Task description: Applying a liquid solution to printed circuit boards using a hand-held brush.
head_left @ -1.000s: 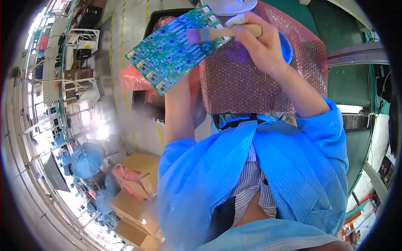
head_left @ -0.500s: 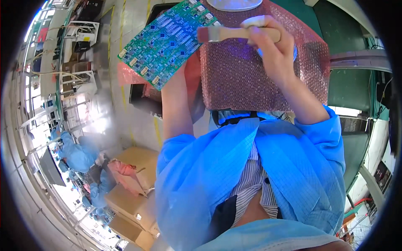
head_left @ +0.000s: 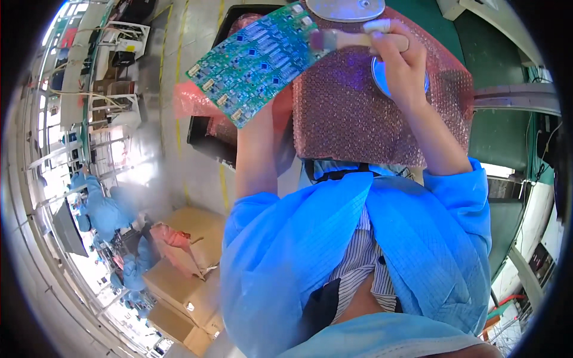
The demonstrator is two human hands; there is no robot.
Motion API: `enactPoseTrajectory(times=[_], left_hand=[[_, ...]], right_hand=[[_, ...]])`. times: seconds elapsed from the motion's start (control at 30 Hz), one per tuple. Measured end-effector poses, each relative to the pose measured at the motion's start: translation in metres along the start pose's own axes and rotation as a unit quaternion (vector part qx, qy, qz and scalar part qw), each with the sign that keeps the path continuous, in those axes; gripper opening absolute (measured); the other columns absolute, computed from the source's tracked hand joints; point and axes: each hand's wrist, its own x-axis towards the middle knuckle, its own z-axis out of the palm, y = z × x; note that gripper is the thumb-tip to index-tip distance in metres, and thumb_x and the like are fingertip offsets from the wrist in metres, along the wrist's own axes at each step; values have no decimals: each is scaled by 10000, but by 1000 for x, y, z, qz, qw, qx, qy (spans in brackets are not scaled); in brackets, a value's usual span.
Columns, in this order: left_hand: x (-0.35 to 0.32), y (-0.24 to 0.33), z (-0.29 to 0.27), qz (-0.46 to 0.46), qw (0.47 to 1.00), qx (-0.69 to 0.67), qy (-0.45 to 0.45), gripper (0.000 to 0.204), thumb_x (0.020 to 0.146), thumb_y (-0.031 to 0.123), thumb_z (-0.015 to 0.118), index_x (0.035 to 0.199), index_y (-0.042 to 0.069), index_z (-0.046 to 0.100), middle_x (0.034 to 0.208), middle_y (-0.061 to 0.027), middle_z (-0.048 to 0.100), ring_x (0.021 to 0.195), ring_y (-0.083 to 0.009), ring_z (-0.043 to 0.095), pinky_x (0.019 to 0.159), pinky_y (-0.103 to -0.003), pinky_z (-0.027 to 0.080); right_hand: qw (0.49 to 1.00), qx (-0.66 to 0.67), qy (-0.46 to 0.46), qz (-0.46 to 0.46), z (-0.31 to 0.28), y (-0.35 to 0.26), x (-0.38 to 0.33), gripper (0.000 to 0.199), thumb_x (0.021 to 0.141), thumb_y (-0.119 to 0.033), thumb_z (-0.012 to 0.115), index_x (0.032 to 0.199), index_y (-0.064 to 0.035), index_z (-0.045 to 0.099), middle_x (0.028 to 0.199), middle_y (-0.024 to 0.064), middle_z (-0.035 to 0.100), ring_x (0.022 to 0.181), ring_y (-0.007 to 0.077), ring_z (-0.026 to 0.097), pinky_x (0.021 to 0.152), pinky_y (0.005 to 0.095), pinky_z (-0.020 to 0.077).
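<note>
A green circuit board (head_left: 253, 65) with rows of connectors and small dark chips is held up tilted at the upper left of the bubble wrap. My left forearm (head_left: 256, 155) reaches up beneath it; the board hides my left hand, which supports it from below. My right hand (head_left: 401, 62) is closed round the pale wooden handle of a flat brush (head_left: 353, 40), with white covers on some fingers. The brush's reddish bristles, smeared by motion, are at the board's right edge.
Pink bubble wrap (head_left: 358, 119) covers the surface before me. On it are a round silvery plate (head_left: 346, 8) and a blue-lit round object (head_left: 380, 76), partly behind my right hand. A black bin (head_left: 203, 140) stands left, cardboard boxes (head_left: 179, 280) lower left. Co-workers in blue (head_left: 104, 212) are farther left.
The brush and my right hand have moved right and slightly up, along the board's right side. The board has shifted a little to the right.
</note>
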Motion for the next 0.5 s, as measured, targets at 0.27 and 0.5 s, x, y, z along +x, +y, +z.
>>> enactPoseTrajectory(times=[0.27, 0.5], left_hand=[[-2, -4, 25, -63, 977, 193, 61, 422, 872, 256, 405, 1211, 8, 378, 1137, -148, 491, 1001, -222, 508, 884, -372, 405], [-1, -27, 19, 51, 989, 95, 102, 395, 876, 337, 364, 1116, 38, 458, 1061, -127, 524, 960, -235, 524, 836, -377, 435]], right_hand=[[993, 31, -100, -58, 19, -23, 13, 171, 819, -105, 514, 948, -1, 554, 746, -5, 538, 640, 40, 454, 556, 176, 366], [981, 112, -128, -96, 37, -66, 6, 116, 807, -17, 436, 809, 19, 546, 687, 8, 559, 578, 34, 459, 483, 183, 350]])
